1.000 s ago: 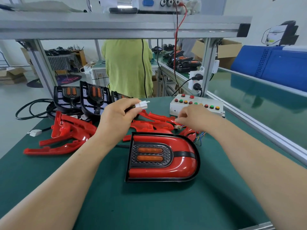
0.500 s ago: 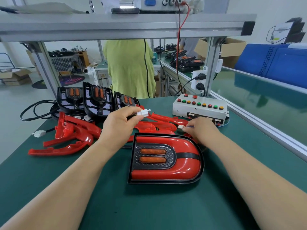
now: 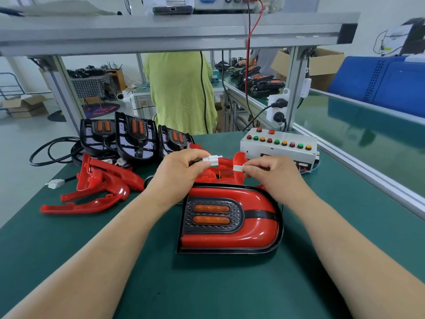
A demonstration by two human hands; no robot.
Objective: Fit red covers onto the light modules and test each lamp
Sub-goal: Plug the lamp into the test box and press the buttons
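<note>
A lamp with its red cover fitted (image 3: 230, 218) lies flat on the green mat in front of me. Above its far edge my left hand (image 3: 178, 172) pinches a white connector (image 3: 212, 159) on a dark cable. My right hand (image 3: 271, 174) pinches a second white connector (image 3: 238, 168), a short gap from the first. Loose red covers (image 3: 101, 183) lie to the left and behind my hands. Three black uncovered light modules (image 3: 135, 137) lean at the back left.
A white test box with coloured buttons (image 3: 278, 146) stands at the back right. Another white plug on a black cable (image 3: 55, 183) lies at the left edge. An aluminium rail (image 3: 368, 176) borders the bench on the right. A person in a yellow-green top (image 3: 179, 93) stands beyond the bench.
My right hand picked up the white connector from near the test box and brought it left toward the connector in my left hand. The view moved closer.
</note>
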